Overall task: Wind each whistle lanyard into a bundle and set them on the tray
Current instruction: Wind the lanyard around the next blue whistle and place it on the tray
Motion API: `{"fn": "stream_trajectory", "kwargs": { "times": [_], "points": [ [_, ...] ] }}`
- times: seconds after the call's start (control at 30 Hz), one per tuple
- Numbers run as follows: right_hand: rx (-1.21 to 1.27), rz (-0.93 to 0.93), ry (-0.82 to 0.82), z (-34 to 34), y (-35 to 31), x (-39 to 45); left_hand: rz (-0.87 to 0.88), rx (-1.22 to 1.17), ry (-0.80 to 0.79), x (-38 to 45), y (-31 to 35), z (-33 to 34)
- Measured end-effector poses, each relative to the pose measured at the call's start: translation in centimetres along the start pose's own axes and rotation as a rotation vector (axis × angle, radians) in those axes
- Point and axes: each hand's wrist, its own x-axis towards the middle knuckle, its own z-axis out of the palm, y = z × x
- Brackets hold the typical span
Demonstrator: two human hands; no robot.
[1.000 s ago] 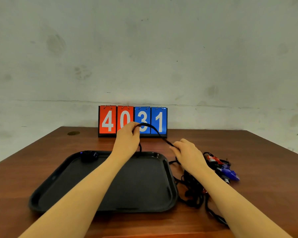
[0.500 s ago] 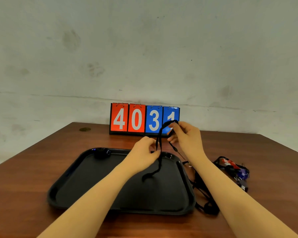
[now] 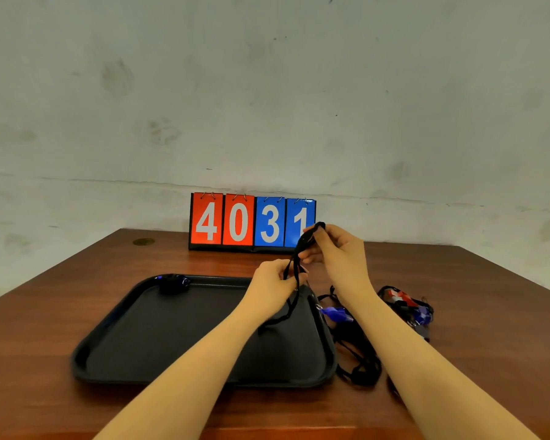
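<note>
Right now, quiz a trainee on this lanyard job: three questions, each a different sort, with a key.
1. True or false: both the left hand and the right hand hold the black cord.
2. Where does the wound bundle lie on the tray?
A. far left corner
B. near right corner
C. centre
3. Fill in: the pile of unwound whistles lies on the table to the tray's ____ side.

Key: 1 true; 2 A; 3 right.
</note>
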Motion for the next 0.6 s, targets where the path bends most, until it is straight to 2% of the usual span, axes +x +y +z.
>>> {"fn": "stream_trajectory", "kwargs": {
  "times": [0.23, 0.3, 0.43, 0.6],
  "points": [
    [0.068, 0.053, -0.148, -1.9, 0.4, -1.0, 0.038, 0.107, 0.133, 0.3, 1.3, -2.2],
    [-0.054, 0.060, -0.202, -1.8, 0.8, -1.3, 0.043, 0.132, 0.150, 0.5, 1.8, -3.2],
    [-0.455, 0.092, -0.346, -1.3, 2.2, -1.5, 0.027, 0.108, 0.148, 0.7, 2.3, -4.6],
    [-0.484, 0.100, -0.477, 0.8, 3.1, -1.4, 0.030, 0.035, 0.135, 0.8, 1.9, -6.3]
  ]
}}
